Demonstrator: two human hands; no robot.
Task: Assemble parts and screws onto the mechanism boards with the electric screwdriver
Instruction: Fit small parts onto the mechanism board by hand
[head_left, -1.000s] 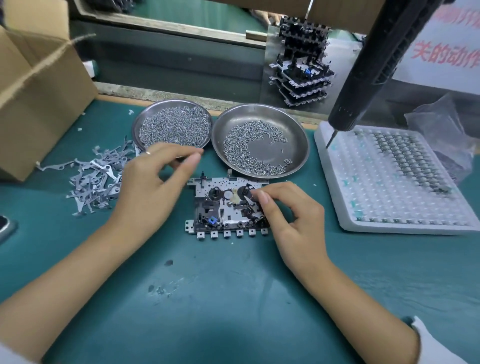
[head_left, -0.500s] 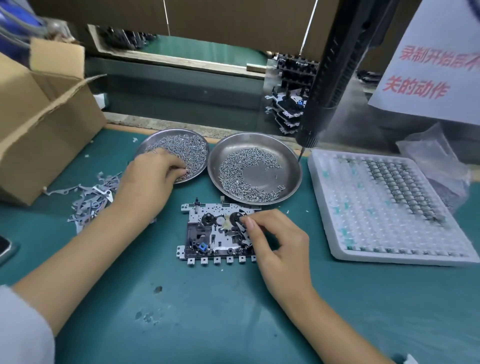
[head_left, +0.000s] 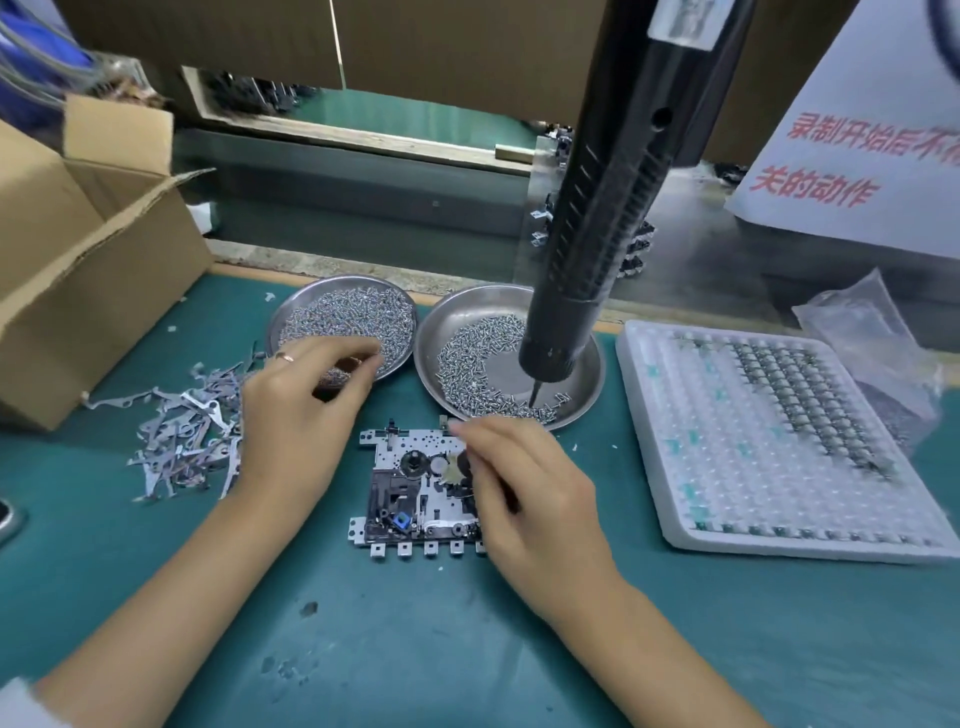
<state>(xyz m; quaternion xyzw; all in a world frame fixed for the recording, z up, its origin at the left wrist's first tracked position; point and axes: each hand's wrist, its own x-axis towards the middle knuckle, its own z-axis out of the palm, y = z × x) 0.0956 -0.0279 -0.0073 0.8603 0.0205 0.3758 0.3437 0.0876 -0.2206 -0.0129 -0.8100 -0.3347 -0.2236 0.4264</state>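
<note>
Seen from the head camera: one mechanism board (head_left: 415, 488) flat on the green mat (head_left: 415, 649), just in front of two round metal dishes. Left dish (head_left: 291, 317) heaped with small screws (head_left: 348, 317); right dish (head_left: 592, 384) with a thinner crescent of screws (head_left: 467, 358) and bare metal in its middle. One electric screwdriver (head_left: 613, 208) hanging upright, black, bit tip over the right dish's bare part, apart from both hands. Left hand (head_left: 296, 415) at the near rim of the left dish, fingers pinched narrow over the screws; whether a screw sits between them, cannot tell. Right hand (head_left: 524, 493) over the board's right side, fingertips pinched narrow on a small part near the board's far right corner; what exactly is gripped, cannot tell. One loose pile of flat metal levers (head_left: 182, 441) left of the board, near the left wrist. One white cell tray (head_left: 779, 447) to the right, well apart from the board, partly filled with small dark parts along its far right rows. One open cardboard box (head_left: 78, 270) at the far left edge. One crumpled clear bag (head_left: 872, 332) behind the tray. Open mat in front of the board, between the two forearms; narrow room between board and dishes.
</note>
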